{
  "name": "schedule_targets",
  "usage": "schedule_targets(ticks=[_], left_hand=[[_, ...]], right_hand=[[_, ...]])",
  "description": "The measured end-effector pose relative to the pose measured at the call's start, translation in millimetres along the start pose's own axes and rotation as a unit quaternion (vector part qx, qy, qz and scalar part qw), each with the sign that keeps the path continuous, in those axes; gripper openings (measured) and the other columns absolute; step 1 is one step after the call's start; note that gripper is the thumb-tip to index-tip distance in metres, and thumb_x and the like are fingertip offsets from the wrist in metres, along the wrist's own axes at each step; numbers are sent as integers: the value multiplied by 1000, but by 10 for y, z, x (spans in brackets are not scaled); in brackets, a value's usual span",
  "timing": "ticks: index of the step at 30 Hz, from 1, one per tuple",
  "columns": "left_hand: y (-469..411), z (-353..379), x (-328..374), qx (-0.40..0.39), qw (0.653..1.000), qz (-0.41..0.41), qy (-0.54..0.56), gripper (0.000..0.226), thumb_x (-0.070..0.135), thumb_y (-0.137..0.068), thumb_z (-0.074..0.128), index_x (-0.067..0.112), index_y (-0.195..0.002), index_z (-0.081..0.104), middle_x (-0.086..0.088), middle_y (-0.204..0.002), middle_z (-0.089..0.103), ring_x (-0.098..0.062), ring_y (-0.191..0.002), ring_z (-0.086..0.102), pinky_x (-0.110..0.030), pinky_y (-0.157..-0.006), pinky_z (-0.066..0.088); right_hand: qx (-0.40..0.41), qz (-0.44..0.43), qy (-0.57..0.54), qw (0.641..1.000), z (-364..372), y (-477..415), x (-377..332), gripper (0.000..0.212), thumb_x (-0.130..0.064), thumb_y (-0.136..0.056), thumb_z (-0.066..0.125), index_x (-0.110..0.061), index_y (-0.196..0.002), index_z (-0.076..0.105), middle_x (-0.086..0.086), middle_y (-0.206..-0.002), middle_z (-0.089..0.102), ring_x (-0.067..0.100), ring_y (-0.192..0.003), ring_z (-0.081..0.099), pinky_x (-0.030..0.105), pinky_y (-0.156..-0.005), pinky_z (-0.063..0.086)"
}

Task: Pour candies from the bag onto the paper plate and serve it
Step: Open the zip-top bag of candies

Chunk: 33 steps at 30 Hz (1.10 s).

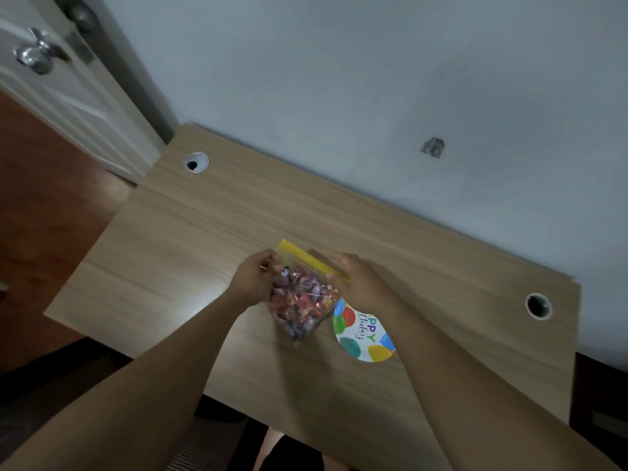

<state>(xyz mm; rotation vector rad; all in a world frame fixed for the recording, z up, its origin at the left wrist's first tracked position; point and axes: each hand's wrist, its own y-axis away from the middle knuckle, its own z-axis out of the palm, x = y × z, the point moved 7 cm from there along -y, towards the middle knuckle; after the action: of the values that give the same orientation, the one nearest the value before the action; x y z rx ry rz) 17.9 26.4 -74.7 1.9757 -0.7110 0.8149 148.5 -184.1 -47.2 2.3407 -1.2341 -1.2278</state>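
A clear zip bag [300, 297] full of red and purple wrapped candies has a yellow strip along its top. It is held upright above the wooden table [190, 232]. My left hand [253, 282] grips the bag's left top corner. My right hand [356, 283] grips the right end of the yellow strip. A white paper plate [363, 334] with coloured balloons and birthday lettering lies flat on the table, just right of and below the bag. My right forearm covers part of the plate.
The table has two round cable holes, one at the back left [196, 162] and one at the right [538, 305]. A pale wall runs behind the table. A white door with a metal knob [35, 56] stands at the far left.
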Motion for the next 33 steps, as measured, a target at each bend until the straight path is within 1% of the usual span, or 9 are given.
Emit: schedule_targets(ticks=[6,8,10,11,13,15,18,24,33], left_hand=[[187,-115,273,-12,997,69,39,16,15,-98,71,18,-82,69,-8,-81,67,-28,-77,65,-59,-82,63],[284,-151,311,17,997,73,35,11,20,-98,72,31,-99,75,-8,-98,69,-23,-83,67,-55,-83,66],[427,-210,288,89,994,54,25,26,18,-100,73,21,-126,67,-10,-117,66,-18,-84,68,-32,-77,62],[539,-254,286,133,990,34,36,29,23,-100,74,16,-126,63,-13,-119,67,-18,-84,70,-27,-75,59],[763,-198,254,144,985,-24,86,34,46,-96,73,17,-109,61,-12,-111,73,-27,-90,76,-42,-82,65],[972,-40,276,64,983,-81,150,42,59,-96,71,17,-98,62,-7,-101,78,-28,-93,78,-53,-90,65],[1198,92,381,-24,963,-99,249,35,46,-98,76,13,-97,63,-3,-90,79,-20,-89,75,-44,-90,63],[1259,1,415,-33,928,-100,357,11,12,-102,73,2,-98,73,-14,-84,74,-24,-81,71,-36,-87,67],[1213,10,663,1,930,-80,358,23,3,-107,63,-1,-85,71,-15,-76,71,-15,-65,71,-25,-66,68]], right_hand=[[20,-19,0,1000,-129,140,-229,19,-30,-101,73,-18,-112,83,4,-108,84,24,-103,76,31,-89,54],[25,-18,-3,1000,-113,217,-286,14,-29,-98,76,-18,-103,84,2,-97,83,22,-93,75,34,-85,57],[34,-6,-36,999,-76,308,-349,13,-29,-95,81,-16,-98,85,-2,-85,78,16,-82,70,26,-77,53],[42,3,-51,998,-51,351,-382,14,-29,-93,83,-16,-97,85,-4,-82,75,13,-76,67,20,-70,49],[51,24,-76,995,16,436,-452,17,-33,-90,86,-18,-97,85,-6,-78,72,5,-66,62,7,-56,40],[45,25,-106,993,106,512,-546,18,-34,-87,89,-18,-96,85,-7,-77,72,-2,-64,60,13,-59,42],[30,17,-131,991,198,618,-678,17,-31,-86,90,-18,-95,84,-5,-78,74,-1,-65,61,25,-66,45],[36,-1,-195,980,149,793,-785,24,-42,-81,93,-25,-80,75,-4,-76,74,10,-66,62,28,-67,49],[118,10,-245,962,-143,912,-814,31,-38,-91,84,-24,-74,63,-6,-66,68,11,-61,57,30,-64,45]])
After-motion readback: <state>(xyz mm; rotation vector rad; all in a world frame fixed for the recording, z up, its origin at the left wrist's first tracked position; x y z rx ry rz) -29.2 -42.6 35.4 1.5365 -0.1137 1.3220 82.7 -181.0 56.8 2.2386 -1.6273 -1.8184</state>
